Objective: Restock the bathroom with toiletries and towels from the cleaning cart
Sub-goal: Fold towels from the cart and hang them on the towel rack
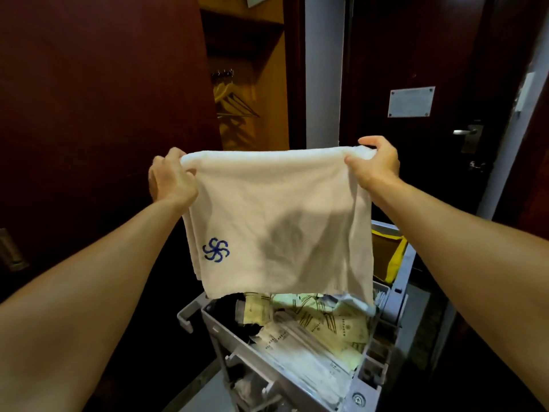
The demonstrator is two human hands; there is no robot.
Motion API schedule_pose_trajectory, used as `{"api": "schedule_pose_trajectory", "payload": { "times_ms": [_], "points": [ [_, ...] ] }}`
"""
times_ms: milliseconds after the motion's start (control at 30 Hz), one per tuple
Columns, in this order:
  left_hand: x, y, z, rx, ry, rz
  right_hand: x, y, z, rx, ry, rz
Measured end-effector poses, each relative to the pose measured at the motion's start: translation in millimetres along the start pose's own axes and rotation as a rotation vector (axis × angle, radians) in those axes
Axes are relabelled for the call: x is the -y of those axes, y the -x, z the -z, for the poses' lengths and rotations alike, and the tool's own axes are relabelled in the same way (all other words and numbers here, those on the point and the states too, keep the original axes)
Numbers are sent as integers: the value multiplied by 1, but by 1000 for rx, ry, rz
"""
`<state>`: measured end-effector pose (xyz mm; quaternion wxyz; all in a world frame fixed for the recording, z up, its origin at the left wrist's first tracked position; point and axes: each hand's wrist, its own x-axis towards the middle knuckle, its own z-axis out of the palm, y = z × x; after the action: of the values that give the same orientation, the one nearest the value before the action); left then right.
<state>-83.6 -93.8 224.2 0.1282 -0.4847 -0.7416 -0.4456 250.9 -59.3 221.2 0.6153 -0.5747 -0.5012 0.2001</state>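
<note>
Above the cleaning cart (398, 295), a white towel (276, 221) with a blue pinwheel logo (216, 250) hangs spread between both hands. Left hand (172, 179) and right hand (375, 163) are each pinched closed on a top corner, arms stretched forward and apart, wrists level, top edge taut. Risk: the lower hem hangs close over the packaged toiletries (315, 325) in the cart's grey tray (237, 343); lowering it could drag packets out or soil the towel. A loose pinch on either corner would drop that side into the tray. Dark door (416, 55) stands behind; no bathroom in view.
</note>
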Motion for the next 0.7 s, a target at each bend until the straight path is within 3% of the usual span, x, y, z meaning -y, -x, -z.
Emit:
{"api": "schedule_pose_trajectory", "payload": {
  "times_ms": [100,233,333,433,567,700],
  "points": [
    [-2,-6,10,-38,-82,-95,17,4,1,-108,-110,1],
    [-1,-20,22,176,176,-114,41,-3,12,-314,-162,-43],
    [-1,-24,27,272,370,-63,50,-10,21,-260,-77,-75],
    [-1,-24,18,379,430,8,49,-11,21,-296,-149,-210],
    [18,-7,-21,591,369,53,12,-11,8,-162,-66,-406],
    [45,19,-71,649,233,83,-58,-14,-17,-11,113,-470]
  ]
}}
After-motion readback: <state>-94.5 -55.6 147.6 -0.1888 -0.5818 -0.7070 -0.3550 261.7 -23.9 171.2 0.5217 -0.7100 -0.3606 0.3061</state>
